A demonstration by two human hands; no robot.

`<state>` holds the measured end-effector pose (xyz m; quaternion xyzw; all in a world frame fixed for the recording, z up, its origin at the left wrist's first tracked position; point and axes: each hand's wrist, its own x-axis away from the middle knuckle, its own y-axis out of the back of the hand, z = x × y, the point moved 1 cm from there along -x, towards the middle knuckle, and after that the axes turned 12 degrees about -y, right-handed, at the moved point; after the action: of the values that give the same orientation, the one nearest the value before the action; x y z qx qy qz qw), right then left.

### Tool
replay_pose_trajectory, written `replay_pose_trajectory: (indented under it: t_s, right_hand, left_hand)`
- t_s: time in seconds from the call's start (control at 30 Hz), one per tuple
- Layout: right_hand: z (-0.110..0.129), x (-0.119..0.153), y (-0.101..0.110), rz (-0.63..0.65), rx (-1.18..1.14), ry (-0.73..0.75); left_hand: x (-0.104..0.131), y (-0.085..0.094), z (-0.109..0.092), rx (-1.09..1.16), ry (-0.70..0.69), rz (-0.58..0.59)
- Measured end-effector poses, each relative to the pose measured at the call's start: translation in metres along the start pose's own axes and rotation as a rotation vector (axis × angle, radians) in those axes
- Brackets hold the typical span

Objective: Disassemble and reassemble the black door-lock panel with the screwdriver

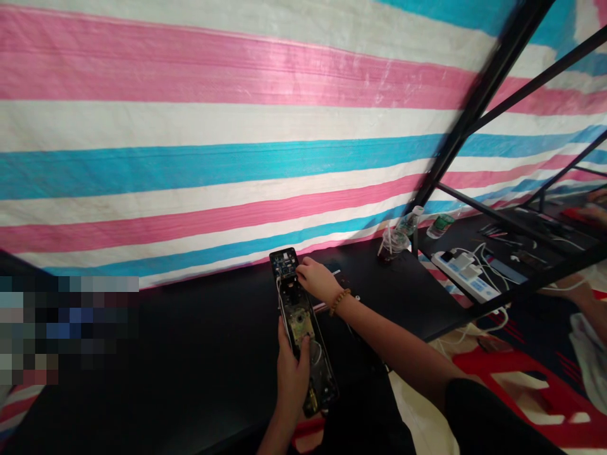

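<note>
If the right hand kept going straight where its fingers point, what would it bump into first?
Probably the top part of the open black case, by the circuit board. The right hand's fingertips are already right at its edge, though I can't tell if they touch.

Sheet (213, 123): pink, white and blue stripes
Table (190, 354): plain black
Frame (459, 139): black
Stool (566, 395): bright red
Bracelet (339, 302): golden brown

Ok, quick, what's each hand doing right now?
Left hand: holding the long black device.
Right hand: bunched beside its circuit board; can't tell what it grips.
</note>
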<state>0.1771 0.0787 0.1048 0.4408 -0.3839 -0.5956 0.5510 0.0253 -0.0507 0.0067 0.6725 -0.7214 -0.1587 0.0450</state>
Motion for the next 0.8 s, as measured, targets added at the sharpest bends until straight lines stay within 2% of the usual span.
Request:
replay_pose_trajectory:
  t_s: [0.2,0.43,0.63,0.73,0.8]
  right_hand:
    - [0.004,-0.001,-0.005,-0.027,0.062,0.045]
    - [0.011,-0.003,-0.008,-0.050,0.105,0.024]
    - [0.011,-0.003,-0.012,-0.086,0.066,0.001]
    - [0.010,-0.002,-0.009,-0.064,0.018,-0.014]
    - [0.011,0.001,-0.004,-0.095,-0.046,-0.023]
  left_hand:
    - [0.000,-0.001,0.002,-0.014,-0.020,-0.023]
    - [0.002,-0.002,0.005,-0.029,-0.033,-0.030]
    - [0.003,-0.003,0.006,-0.055,-0.039,-0.035]
    - [0.003,-0.002,0.001,-0.040,-0.029,-0.055]
    - [0.003,-0.002,-0.003,-0.006,-0.008,-0.060]
